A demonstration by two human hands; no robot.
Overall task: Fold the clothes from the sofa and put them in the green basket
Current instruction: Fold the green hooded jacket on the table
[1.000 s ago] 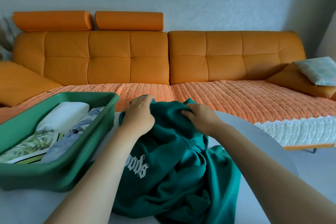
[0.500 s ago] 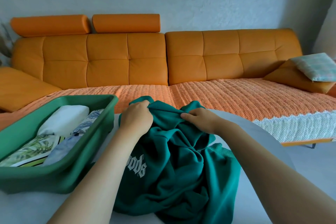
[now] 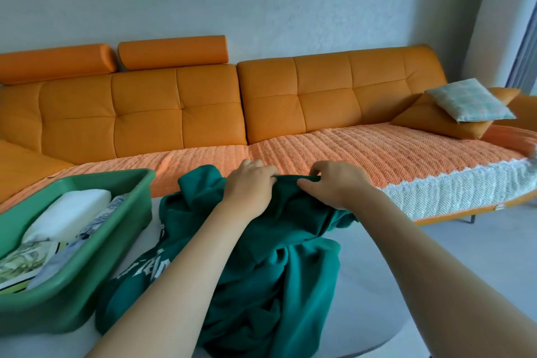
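Sweatshirt (image 3: 261, 285), dark green with white lettering, lies crumpled on the pale bench (image 3: 372, 285) just right of the green basket (image 3: 87, 279). Left hand (image 3: 250, 186) and right hand (image 3: 337, 183) both have their fingers pinched shut on its far edge, near each other. Folded clothes (image 3: 66, 212) lie in the basket, before the orange sofa (image 3: 180, 113).

one green basket (image 3: 87, 279), one teal sweatshirt (image 3: 270, 285), two hands (image 3: 250, 186)

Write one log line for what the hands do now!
left hand: gripping green sweatshirt | right hand: gripping it | sweatshirt: unfolded | green basket: holds clothes
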